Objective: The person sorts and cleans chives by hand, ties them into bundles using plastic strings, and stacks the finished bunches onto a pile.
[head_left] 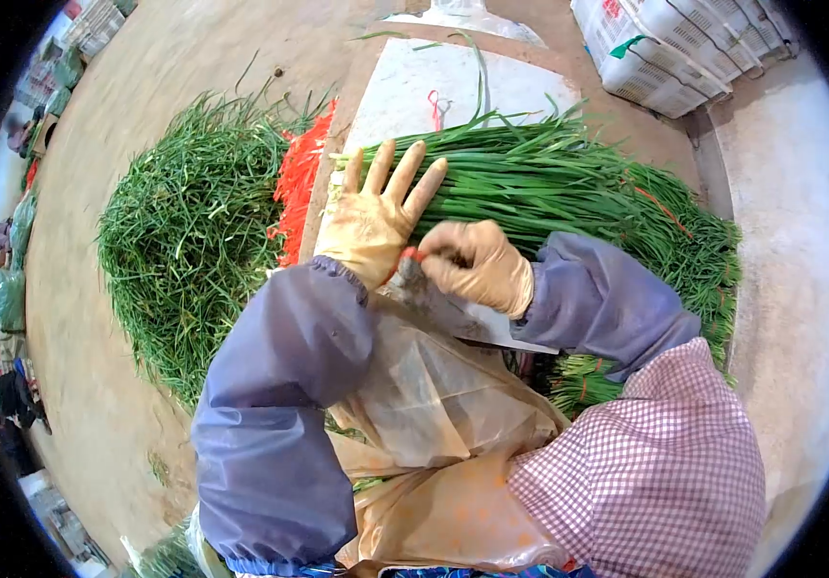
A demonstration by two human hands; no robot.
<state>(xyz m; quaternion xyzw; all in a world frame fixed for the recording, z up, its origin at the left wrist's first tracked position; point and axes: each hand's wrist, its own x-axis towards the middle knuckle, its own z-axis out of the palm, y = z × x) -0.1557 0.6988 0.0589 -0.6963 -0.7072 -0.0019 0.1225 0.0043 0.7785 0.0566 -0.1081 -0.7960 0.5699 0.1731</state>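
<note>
While my cream-gloved left hand [371, 231] lies spread, gripping nothing, by the long green stalks [530, 183] at the left edge of the flat white board [400, 87], my right hand [482, 268] pinches a thin red tie [411, 253] near that wrist (best drawn evenly, I judge).

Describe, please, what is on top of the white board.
Long green leaves and a thin red tie lie on the white board. What is beneath the leaves is covered, so I cannot tell.
</note>
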